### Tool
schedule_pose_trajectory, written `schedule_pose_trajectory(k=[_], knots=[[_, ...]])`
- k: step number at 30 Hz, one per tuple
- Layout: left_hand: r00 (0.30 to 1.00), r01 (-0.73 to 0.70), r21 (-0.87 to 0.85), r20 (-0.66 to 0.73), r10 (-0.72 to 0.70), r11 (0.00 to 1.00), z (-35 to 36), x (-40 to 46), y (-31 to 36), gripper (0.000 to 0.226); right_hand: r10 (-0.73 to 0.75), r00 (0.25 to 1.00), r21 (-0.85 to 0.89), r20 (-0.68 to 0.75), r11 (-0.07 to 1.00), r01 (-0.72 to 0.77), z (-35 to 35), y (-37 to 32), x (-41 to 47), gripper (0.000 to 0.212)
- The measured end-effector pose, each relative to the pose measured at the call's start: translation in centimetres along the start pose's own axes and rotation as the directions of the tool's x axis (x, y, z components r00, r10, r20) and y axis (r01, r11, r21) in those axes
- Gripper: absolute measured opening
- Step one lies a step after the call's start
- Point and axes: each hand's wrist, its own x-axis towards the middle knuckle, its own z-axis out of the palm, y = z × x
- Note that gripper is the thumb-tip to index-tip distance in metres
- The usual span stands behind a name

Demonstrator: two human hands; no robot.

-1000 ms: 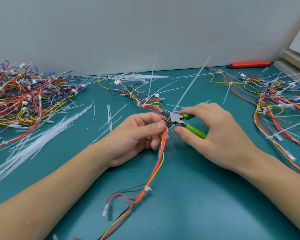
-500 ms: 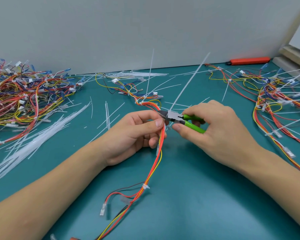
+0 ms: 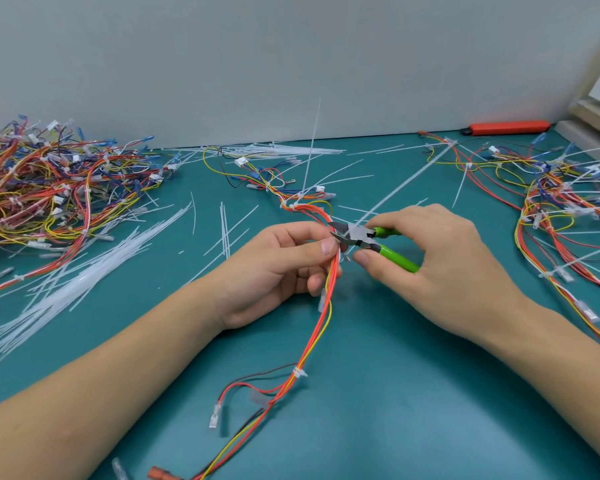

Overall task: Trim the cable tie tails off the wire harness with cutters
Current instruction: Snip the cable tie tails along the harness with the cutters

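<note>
On the counter, a harness heap lies far left, loose ties beside it, more harnesses right, a knife far right.

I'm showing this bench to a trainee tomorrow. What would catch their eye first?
Centre stage, the left hand pinches an orange-and-yellow wire harness while the right hand holds green-handled cutters at it. A big tangle of finished-looking harnesses fills the far left, with loose white cable ties fanned beside it on the teal mat.
</note>
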Motion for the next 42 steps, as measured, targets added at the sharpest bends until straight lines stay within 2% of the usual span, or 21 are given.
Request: schedule_pose_trajectory(k=[9, 15, 26, 29, 35, 42], knots=[[1.000, 0.014, -0.011, -0.005, -0.014, 1.000, -0.04, 0.08, -0.05, 0.012, 0.007, 1.000, 0.020, 0.003, 1.000, -0.007, 0.01, 0.21, 0.01, 0.051], [1.000, 0.013, -0.002, -0.001, -0.013, 1.000, 0.06, 0.06, 0.03, 0.012, -0.001, 1.000, 0.047, 0.000, 0.999, 0.001, -0.19, 0.02, 0.08, 0.042], [1.000, 0.003, 0.008, 0.010, -0.004, 1.000, 0.20, -0.10, 0.11, 0.013, 0.025, 1.000, 0.039, -0.001, 0.999, -0.025, 0.00, -0.08, -0.09, 0.043], [1.000, 0.006, 0.008, 0.000, -0.006, 1.000, 0.16, -0.05, 0.10, 0.013, 0.015, 1.000, 0.050, 0.006, 0.999, -0.016, 0.29, 0.06, -0.09, 0.038], [1.000, 0.013, -0.011, -0.001, -0.013, 1.000, -0.14, 0.09, -0.08, 0.011, -0.024, 1.000, 0.077, -0.020, 0.997, 0.025, 0.16, 0.26, -0.05, 0.044], [1.000, 0.005, 0.017, 0.000, -0.005, 1.000, -0.17, 0.18, -0.25, 0.012, -0.039, 0.999, 0.089, -0.022, 0.995, 0.041, 0.14, 0.29, -0.05, 0.040]])
